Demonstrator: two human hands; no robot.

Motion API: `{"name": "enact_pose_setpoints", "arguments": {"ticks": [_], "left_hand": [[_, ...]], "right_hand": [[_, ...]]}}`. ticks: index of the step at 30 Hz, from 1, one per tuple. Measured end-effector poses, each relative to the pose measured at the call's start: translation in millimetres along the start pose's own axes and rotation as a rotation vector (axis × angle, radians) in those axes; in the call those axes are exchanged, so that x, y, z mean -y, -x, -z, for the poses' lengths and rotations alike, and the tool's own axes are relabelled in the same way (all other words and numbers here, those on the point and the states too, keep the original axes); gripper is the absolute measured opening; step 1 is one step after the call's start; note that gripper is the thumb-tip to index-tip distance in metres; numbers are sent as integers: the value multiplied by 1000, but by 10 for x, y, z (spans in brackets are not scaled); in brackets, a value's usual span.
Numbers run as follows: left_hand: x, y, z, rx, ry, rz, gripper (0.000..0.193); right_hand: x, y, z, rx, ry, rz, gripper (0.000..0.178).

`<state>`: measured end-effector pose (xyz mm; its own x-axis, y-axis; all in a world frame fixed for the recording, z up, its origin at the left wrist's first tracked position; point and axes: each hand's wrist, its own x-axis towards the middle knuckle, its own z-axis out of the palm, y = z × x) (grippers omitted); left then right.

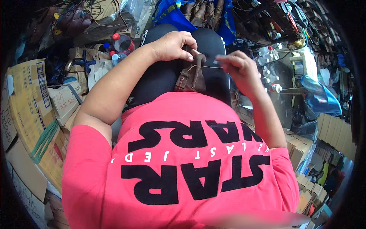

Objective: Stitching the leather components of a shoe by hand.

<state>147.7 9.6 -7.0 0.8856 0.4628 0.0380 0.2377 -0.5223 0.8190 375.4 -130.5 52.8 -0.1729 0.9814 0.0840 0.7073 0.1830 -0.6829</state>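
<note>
A brown leather shoe (190,74) rests on my lap, between my knees in dark trousers. My left hand (173,45) grips the top of the shoe, fingers curled over its upper edge. My right hand (238,66) is to the right of the shoe, pinching a thin pale thread (207,66) that runs taut from the leather to my fingertips. Whether a needle is in those fingers I cannot tell. My red printed shirt fills the lower half of the view.
Flattened cardboard boxes (30,103) pile up at left, with plastic bottles (122,44) with red caps behind them. A blue bag (167,13) and brown shoes (202,11) lie ahead. Small white bottles (267,65), a blue plastic bag (320,95) and stacked cartons (335,133) crowd the right.
</note>
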Motion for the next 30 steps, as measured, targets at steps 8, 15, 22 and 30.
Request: {"name": "enact_pose_setpoints", "arguments": {"ticks": [8, 15, 22, 30], "left_hand": [[-62, 15, -20, -24, -8, 37, 26], [-24, 22, -25, -33, 48, 22, 28], [-4, 18, -24, -17, 55, 45, 28], [52, 10, -18, -47, 11, -23, 30]], "right_hand": [[-78, -40, -210, -43, 100, 111, 13], [-81, -125, -214, 59, -61, -35, 16], [-61, -185, -171, 66, -17, 25, 16], [-80, -229, -267, 95, -116, 14, 13]]}}
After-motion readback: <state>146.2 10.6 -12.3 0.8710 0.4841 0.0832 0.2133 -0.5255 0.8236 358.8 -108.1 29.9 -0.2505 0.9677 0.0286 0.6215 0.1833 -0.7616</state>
